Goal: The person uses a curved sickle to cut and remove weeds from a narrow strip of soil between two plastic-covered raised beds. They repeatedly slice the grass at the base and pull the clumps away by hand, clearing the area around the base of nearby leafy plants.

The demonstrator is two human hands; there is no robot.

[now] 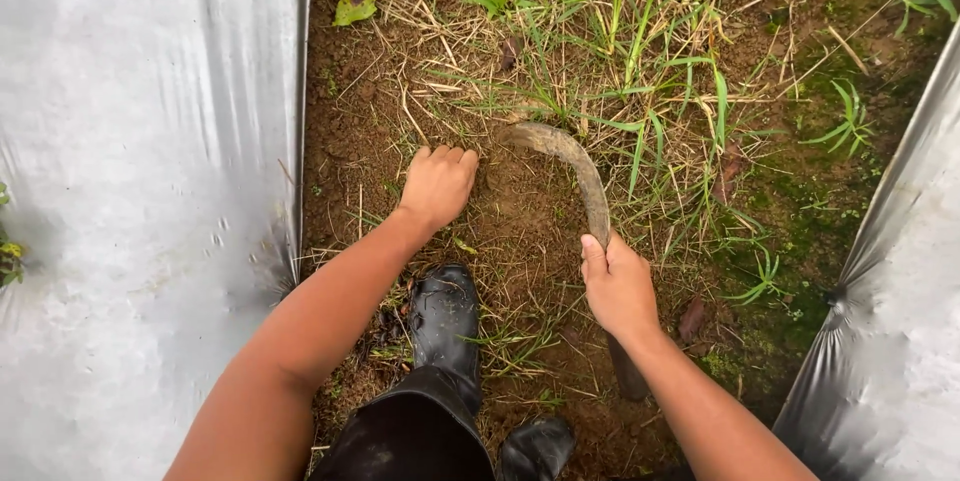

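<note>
Your right hand (618, 286) is closed around the handle of a curved, rust-brown sickle (572, 166), whose blade arcs left across bare soil to the edge of the grass (640, 61). Your left hand (438, 184) is curled into a fist, knuckles pressed into the dirt beside the blade tip. Silver plastic sheeting (150, 191) borders the narrow strip on both sides, and your black boot (445, 316) stands between your arms.

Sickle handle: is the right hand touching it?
Touching. The head view shows the right hand wrapped around the sickle, thumb pressed along its handle.
</note>
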